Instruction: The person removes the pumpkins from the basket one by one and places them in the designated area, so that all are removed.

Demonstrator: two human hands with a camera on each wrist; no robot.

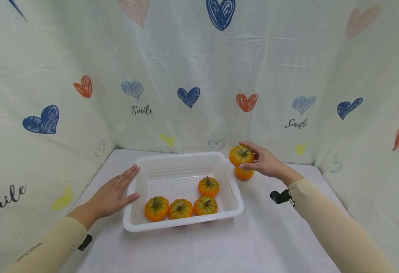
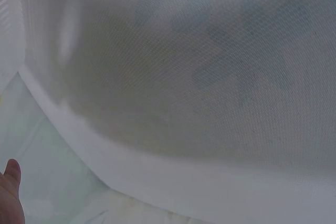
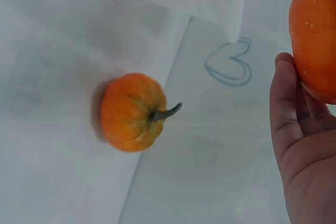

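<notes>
- The right hand (image 1: 265, 162) grips a small, ribbed orange pumpkin with green-streaked top and short stem (image 1: 240, 154), thumb on the near side, fingers behind. This pinch round the ribs looks sound; firm, even pressure should keep the smooth rind from rolling.
- The left hand (image 1: 115, 193) holds nothing: its fingers lie extended on the left rim of a white, rectangular, perforated plastic basket (image 1: 182, 156), thumb spread apart. A light press there should be enough to steady the basket without tipping it.
- Just below the held pumpkin in the head view, a second orange pumpkin with a curved stem (image 3: 131, 113) sits on the table outside the basket's right end. The right wrist view shows a gap between the two, so a straight lift or a slow lowering would best avoid knocking it.
- The basket's raised right rim is close to the held pumpkin; any crossing should be made high enough to clear it.
- Inside, three orange pumpkins (image 1: 180, 209) line the near wall and a fourth (image 1: 208, 186) sits behind the rightmost. The bare floor at the back and left gives the most room for gentle placing.
- Beneath everything lies a white tablecloth (image 1: 213, 246).
</notes>
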